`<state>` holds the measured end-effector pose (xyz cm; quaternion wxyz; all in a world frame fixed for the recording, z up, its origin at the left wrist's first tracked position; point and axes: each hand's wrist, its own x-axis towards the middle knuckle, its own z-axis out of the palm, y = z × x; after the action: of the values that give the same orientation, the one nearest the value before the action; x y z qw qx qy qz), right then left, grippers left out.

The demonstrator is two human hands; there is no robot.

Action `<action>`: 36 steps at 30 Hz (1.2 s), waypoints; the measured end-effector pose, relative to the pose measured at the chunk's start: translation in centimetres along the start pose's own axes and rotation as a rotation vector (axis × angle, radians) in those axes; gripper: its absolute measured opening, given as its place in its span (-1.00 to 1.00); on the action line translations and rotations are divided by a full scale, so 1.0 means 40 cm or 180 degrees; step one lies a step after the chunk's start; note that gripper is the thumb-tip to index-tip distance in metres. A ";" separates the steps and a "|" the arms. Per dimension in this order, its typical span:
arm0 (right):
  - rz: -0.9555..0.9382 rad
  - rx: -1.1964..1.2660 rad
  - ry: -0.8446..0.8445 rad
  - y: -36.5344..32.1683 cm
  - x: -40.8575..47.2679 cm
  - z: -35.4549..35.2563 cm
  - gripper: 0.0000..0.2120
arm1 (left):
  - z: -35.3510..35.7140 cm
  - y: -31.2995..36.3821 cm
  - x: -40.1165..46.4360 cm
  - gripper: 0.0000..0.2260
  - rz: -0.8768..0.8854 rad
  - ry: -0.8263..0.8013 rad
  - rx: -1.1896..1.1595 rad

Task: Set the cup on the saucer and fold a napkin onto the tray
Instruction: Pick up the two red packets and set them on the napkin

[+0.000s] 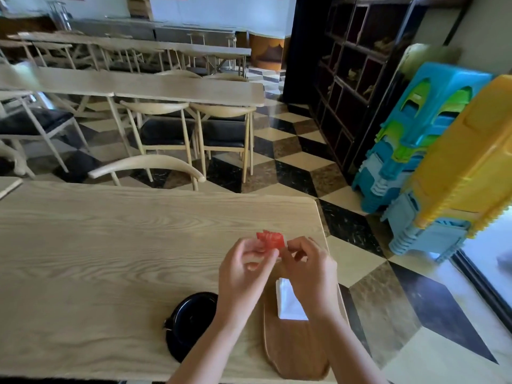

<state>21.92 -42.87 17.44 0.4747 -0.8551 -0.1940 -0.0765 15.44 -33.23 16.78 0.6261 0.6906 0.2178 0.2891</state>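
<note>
A small red packet (271, 239) is held up above the table between the fingertips of my left hand (243, 273) and my right hand (307, 270). Beneath my right hand a white folded napkin (289, 303) lies on the brown wooden tray (293, 353) at the table's near right. To the left of the tray a black cup (194, 311) sits on a black saucer (177, 347), partly hidden by my left forearm.
The pale wooden table (110, 259) ends just right of the tray. A chair back (146, 167) stands at its far edge. Stacked blue and yellow plastic stools (443, 151) stand on the checkered floor to the right, with more tables and chairs behind.
</note>
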 end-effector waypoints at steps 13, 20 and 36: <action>-0.1049 -0.0617 0.0726 -0.033 -0.055 -0.004 -0.71 | -0.014 0.041 -0.030 -0.75 -0.0539 0.0167 -0.1442; 0.0392 0.1150 -0.0896 -0.044 -0.015 -0.117 -0.84 | -0.078 0.051 -0.017 -0.82 -0.0488 -0.0698 -0.0789; 0.1999 0.1449 -0.0574 0.151 -0.154 -0.076 -0.82 | 0.013 -0.144 -0.138 -0.95 -0.1225 -0.0220 -0.0519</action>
<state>18.91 -49.87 12.42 0.6335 -0.7490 0.0239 0.1927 12.07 -36.57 10.35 0.7307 0.5929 0.2999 0.1570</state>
